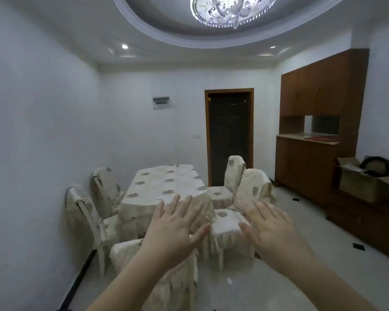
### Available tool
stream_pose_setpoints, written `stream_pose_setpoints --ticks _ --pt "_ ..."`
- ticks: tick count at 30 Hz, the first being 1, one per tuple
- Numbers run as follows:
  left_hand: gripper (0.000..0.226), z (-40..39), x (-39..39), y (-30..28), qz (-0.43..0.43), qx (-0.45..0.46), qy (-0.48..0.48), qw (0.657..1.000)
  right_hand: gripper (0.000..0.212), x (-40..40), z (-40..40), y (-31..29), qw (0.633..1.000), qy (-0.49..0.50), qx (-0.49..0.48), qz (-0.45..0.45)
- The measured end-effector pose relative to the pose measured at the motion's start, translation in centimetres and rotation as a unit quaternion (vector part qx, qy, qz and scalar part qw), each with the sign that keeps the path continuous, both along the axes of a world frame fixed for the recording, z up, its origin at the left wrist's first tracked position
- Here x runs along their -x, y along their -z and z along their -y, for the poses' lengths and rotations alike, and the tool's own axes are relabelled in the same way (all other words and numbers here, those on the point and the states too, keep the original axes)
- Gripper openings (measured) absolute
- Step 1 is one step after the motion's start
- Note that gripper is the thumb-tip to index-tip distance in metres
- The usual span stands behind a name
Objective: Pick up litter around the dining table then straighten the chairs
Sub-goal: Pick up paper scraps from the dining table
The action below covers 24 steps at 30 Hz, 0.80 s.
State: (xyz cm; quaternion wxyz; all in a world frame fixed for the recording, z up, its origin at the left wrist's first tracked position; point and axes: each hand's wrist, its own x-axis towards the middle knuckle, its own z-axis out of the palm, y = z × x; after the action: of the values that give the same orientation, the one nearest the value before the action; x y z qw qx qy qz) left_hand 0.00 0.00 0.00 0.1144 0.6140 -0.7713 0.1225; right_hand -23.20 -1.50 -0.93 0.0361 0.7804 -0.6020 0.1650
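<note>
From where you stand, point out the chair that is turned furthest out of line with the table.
The nearer chair on the right side: it is angled, its back swung away from the table, while the chair beyond it faces the table squarely.

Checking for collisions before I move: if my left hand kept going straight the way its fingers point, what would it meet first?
Probably the near edge of the dining table: the left hand, open and empty, points forward at its cloth-covered end. Depth is unclear from one view; the covered chair sits lower, beneath the wrist.
</note>
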Motion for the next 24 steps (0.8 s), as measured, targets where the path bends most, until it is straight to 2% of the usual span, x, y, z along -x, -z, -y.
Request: stream_pose_setpoints --ticks 4,10,16,20,24 --pt "0.068 3.4 3.6 1.7 0.011 -0.003 -0.002 1.0 0.066 4.4 2.7 1.3 1.0 0.028 0.009 -0.009" --pt "0.069 8.0 6.1 4.9 0.006 -0.011 0.001 1.0 0.059 6.1 6.3 4.2 1.0 0.006 -0.001 -0.026" --pt "0.071 13.2 4.8 7.8 -0.01 -0.009 -0.007 1.0 0.062 4.6 11.8 7.0 1.0 -0.01 -0.008 -0.004" --pt "0.078 18.0 2.5 10.7 -0.017 -0.009 -0.009 1.0 0.082 2.2 17.2 9.2 1.0 -0.023 0.002 -0.019" --pt "0.072 24.0 0.5 13.4 -0.043 -0.033 -0.007 0.999 0.075 -0.1 23.2 11.9 0.999 -0.028 -0.015 -0.038"
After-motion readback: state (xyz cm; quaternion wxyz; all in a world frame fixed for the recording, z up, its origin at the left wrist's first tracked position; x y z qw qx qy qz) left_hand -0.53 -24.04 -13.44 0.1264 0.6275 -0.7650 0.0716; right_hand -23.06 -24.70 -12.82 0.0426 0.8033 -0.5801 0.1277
